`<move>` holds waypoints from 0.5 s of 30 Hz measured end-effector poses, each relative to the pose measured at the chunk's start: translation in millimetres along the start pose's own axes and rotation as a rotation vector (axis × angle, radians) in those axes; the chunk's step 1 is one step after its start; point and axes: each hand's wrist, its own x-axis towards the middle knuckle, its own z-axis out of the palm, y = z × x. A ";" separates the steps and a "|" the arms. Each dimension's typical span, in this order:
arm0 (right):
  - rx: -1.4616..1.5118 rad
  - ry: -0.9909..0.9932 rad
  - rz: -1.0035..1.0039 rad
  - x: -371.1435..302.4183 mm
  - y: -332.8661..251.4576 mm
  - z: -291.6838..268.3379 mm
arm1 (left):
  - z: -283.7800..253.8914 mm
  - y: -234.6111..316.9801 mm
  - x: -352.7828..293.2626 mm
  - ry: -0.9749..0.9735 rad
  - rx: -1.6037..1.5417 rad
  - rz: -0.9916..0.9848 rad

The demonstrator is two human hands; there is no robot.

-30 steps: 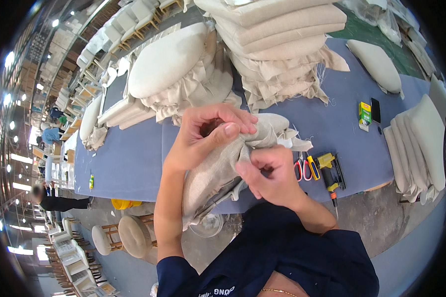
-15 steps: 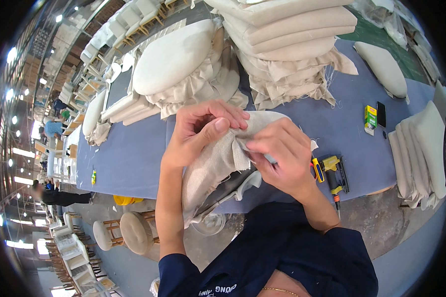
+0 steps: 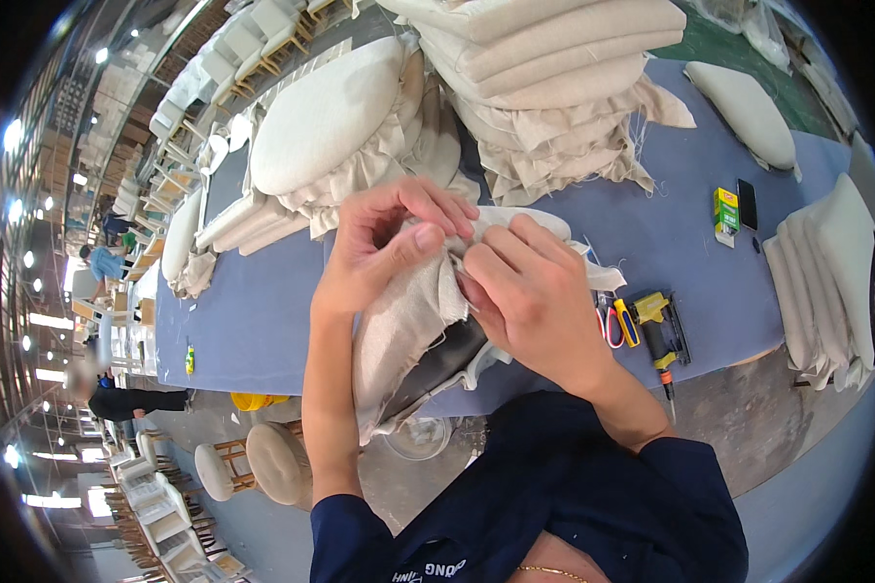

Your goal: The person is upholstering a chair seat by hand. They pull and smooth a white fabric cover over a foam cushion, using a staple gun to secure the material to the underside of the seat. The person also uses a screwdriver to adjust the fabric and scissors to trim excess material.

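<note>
A beige fabric seat cushion (image 3: pixel 399 330) stands tilted on edge at the near side of the blue table (image 3: pixel 253 311), its dark underside facing me. My left hand (image 3: pixel 384 243) pinches the loose fabric at its top edge between thumb and fingers. Right beside it, my right hand (image 3: pixel 530 291) presses and grips the same fabric fold; the two hands touch. A yellow and black staple gun (image 3: pixel 663 330) and red-handled scissors (image 3: pixel 611 325) lie on the table just right of my right hand.
Stacks of beige cushions (image 3: pixel 554 68) fill the far side of the table, with more at the right edge (image 3: pixel 826 272). A green box (image 3: pixel 725 210) and a dark phone (image 3: pixel 747 204) lie at right. Round stools (image 3: pixel 277 462) stand on the floor below. People work at far left.
Both hands have shifted slightly along the cushion's top edge, the right hand coming closer over the fabric fold. The cushion stays on edge.
</note>
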 end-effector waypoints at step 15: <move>0.904 0.081 0.244 16.5 67.4 75.7 | -63.8 -37.7 32.0 0.000 -0.065 -0.066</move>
